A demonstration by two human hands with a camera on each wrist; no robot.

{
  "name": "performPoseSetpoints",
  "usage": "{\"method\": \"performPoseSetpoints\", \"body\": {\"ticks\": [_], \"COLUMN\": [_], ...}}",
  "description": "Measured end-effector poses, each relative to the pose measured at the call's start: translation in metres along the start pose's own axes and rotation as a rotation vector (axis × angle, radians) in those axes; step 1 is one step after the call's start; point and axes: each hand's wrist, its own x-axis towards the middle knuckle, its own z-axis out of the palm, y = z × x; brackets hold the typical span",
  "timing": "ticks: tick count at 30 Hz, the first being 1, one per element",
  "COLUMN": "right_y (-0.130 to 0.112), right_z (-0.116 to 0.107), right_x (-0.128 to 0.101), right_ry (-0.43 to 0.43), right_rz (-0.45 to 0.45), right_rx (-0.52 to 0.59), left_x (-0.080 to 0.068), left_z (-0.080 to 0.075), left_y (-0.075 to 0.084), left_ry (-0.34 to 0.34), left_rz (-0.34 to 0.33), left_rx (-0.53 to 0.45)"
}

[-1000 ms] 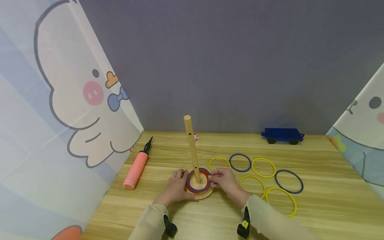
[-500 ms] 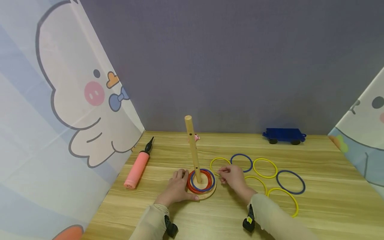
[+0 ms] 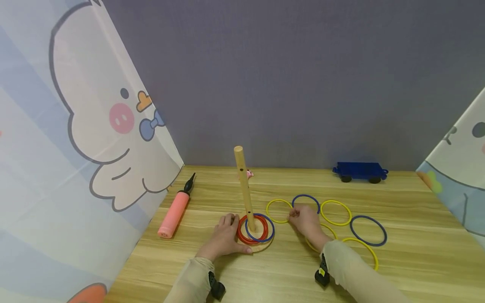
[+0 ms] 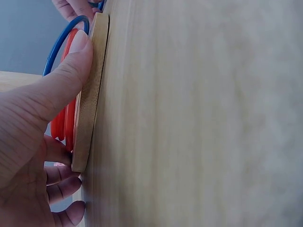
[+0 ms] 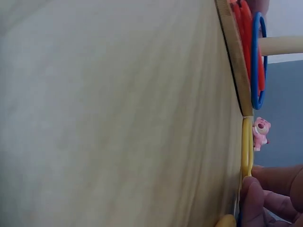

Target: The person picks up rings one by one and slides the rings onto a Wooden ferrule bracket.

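Observation:
A wooden ring-toss stand has an upright post [image 3: 243, 185] on a round base [image 3: 262, 246]. Several red rings [image 3: 241, 235] lie around the post, with a blue ring [image 3: 273, 231] on top, off-centre to the right. My left hand [image 3: 223, 240] holds the base from the left, thumb at the front rim and fingers spread along the far side. In the right wrist view, the blue ring leans over the base's edge. My right hand [image 3: 306, 222] pinches the right edge of a yellow ring [image 3: 267, 208] lying flat beside the base; its fingertips are partly hidden.
Right of the stand lie blue rings [image 3: 386, 235] and other yellow rings [image 3: 350, 214]. A pink hand pump [image 3: 174, 215] lies at the left. A dark blue toy wagon [image 3: 360, 169] stands at the back right. A small pink bear figure [image 5: 260, 132] stands behind the post.
My right hand has let go of the blue ring on the stand and moved right to the yellow ring. The blue ring has shifted right over the red ones. My left hand stays put.

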Motion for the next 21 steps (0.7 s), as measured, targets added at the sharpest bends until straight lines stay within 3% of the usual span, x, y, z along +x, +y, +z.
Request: {"method": "performPoseSetpoints", "body": {"ticks": [5, 15, 21], "right_y": [0.000, -0.002, -0.003], "right_z": [-0.001, -0.005, -0.012], "right_x": [-0.003, -0.001, -0.001], "right_ry": [-0.020, 0.022, -0.029], "right_rz": [-0.010, -0.033, 0.008], "right_rx": [-0.055, -0.185, -0.192], "left_x": [0.000, -0.001, -0.001], "left_z": [0.000, -0.002, -0.002], "left_y": [0.001, 0.002, 0.002], "left_ry": [0.002, 0.000, 0.002], "left_rz": [0.000, -0.007, 0.002], "left_rx": [-0.005, -0.023, -0.025]}}
